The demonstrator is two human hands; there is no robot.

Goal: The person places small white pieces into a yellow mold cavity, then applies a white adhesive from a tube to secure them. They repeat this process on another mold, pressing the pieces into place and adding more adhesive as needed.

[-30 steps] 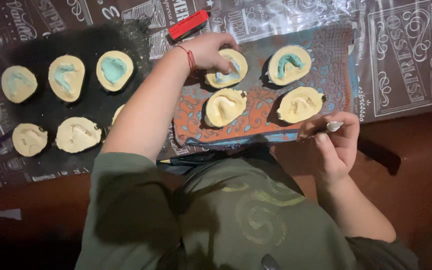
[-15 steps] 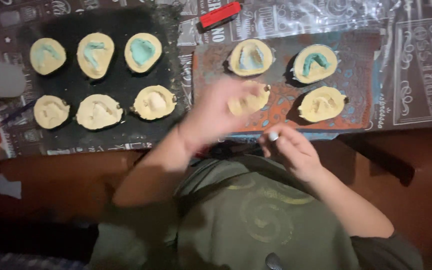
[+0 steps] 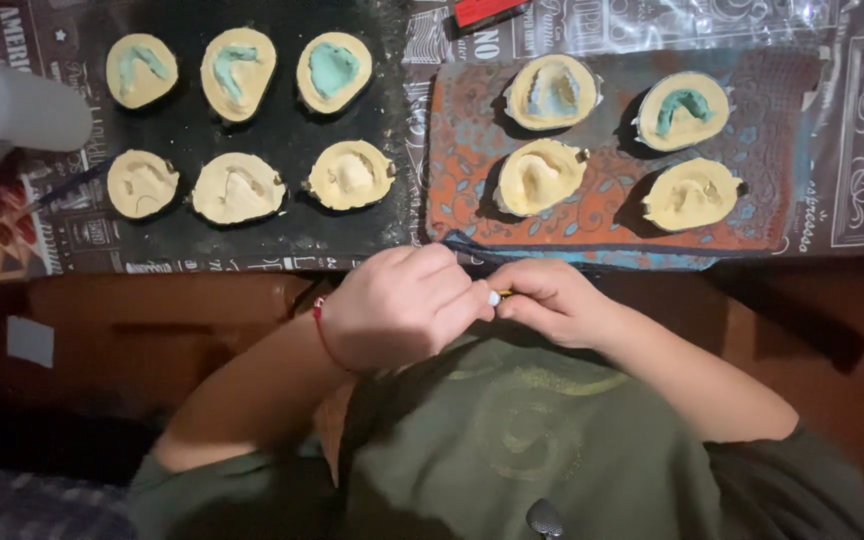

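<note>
The black tray (image 3: 282, 235) of six yellow moulds sits far left. The left hand (image 3: 397, 310), which reached to the patterned mat (image 3: 452, 150) a second ago, has drawn back, fingers curled, meeting the right hand (image 3: 552, 300), which pinches what is probably a small tool (image 3: 497, 296).

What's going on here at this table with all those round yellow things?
A person in a green shirt has both hands together at the table's edge: the left hand and right hand pinch a small tool between them. Beyond them, six yellow moulds, some with teal filling, sit on a black sheet, and four more on a patterned orange mat.
</note>
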